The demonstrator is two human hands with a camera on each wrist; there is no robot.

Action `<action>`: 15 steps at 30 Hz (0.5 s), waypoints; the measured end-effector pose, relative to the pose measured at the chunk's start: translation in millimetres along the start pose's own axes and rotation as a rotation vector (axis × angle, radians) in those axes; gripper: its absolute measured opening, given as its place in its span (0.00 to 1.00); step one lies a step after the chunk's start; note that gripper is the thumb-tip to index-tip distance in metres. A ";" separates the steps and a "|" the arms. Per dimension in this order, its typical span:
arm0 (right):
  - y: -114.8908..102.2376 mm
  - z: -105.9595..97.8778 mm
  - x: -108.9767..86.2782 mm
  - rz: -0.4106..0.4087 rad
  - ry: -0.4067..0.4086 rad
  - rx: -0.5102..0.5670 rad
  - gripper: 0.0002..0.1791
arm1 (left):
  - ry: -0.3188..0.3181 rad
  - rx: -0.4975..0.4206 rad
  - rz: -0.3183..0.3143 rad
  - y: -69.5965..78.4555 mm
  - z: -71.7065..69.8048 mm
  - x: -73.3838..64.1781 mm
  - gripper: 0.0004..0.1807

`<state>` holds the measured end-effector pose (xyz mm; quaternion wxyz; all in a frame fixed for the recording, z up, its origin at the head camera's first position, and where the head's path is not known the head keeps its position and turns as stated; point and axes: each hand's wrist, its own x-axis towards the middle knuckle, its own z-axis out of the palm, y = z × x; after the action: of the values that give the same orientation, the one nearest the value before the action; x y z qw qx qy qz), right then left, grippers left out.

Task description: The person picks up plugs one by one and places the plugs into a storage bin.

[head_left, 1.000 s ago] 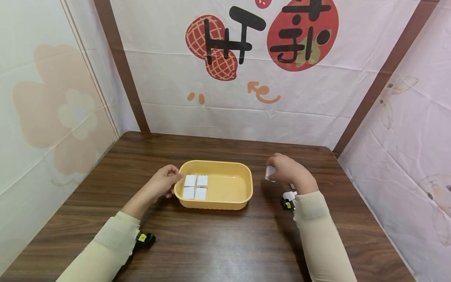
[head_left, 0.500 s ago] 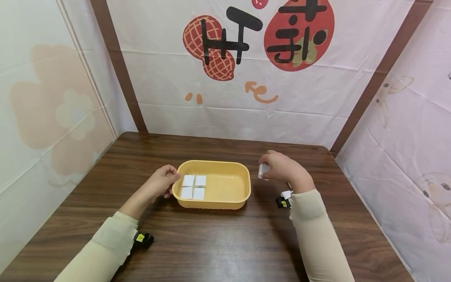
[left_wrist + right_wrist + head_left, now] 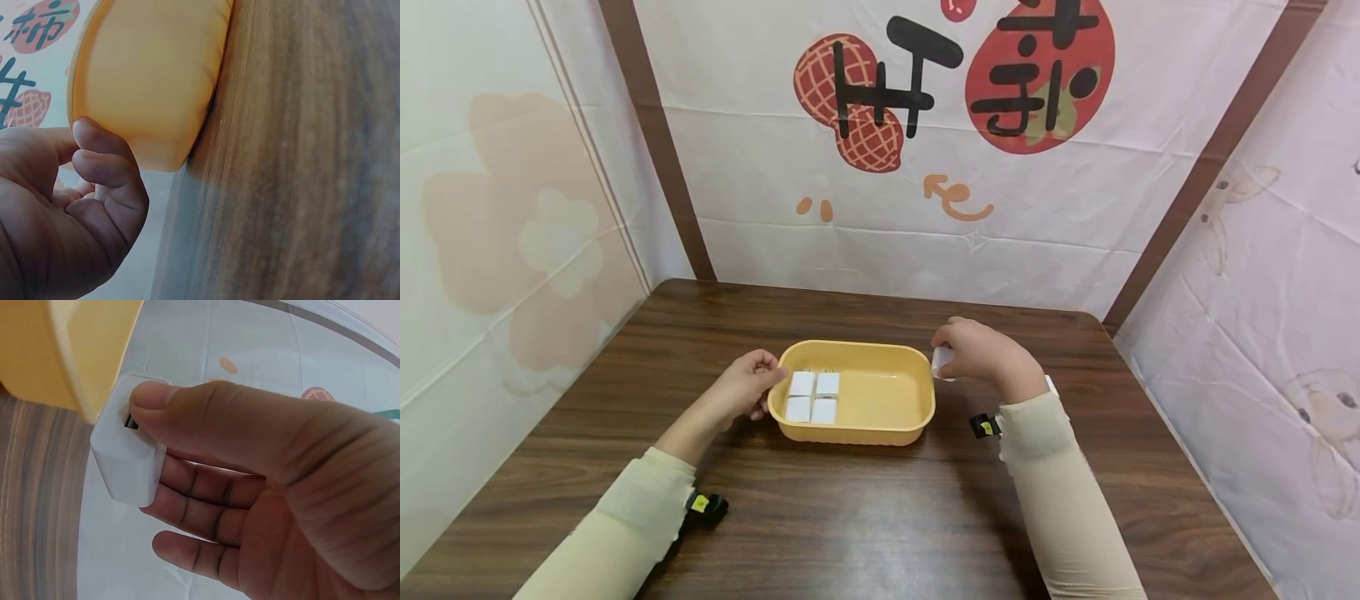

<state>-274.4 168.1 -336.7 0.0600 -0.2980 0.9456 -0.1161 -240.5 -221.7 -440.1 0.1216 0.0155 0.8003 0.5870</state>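
Observation:
A yellow plastic tub stands on the table in the head view. Several white USB charger plugs sit grouped at its left end, prongs showing on the far ones. My left hand pinches the tub's left rim between thumb and finger, as the left wrist view also shows. Just outside the right rim, my right hand holds another white charger plug. In the right wrist view the thumb lies over its port face, partly covering the dark USB slot, with fingers behind it.
The brown wooden table is enclosed by printed fabric walls. A white thing shows at the right sleeve's edge, mostly hidden. Black wrist cameras project below both forearms.
My right hand has moved left with the charger plug, up to the tub's right rim. White items near the right sleeve are now mostly covered. The left hand keeps its grip.

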 end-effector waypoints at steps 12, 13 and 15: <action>-13.9 7.3 15.0 -0.017 -0.026 -0.005 0.18 | 0.000 -0.006 0.002 -1.5 0.7 2.4 0.14; -15.2 7.5 16.3 -0.019 -0.029 -0.008 0.18 | 0.001 -0.007 0.003 -1.8 0.4 2.4 0.14; -17.5 8.1 18.9 -0.026 -0.031 -0.018 0.18 | -0.002 -0.003 0.007 -1.9 -0.3 2.3 0.14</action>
<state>-278.7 141.8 -340.9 0.0705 -0.3127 0.9415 -0.1039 -242.6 -222.2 -442.2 0.1205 0.0186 0.7992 0.5886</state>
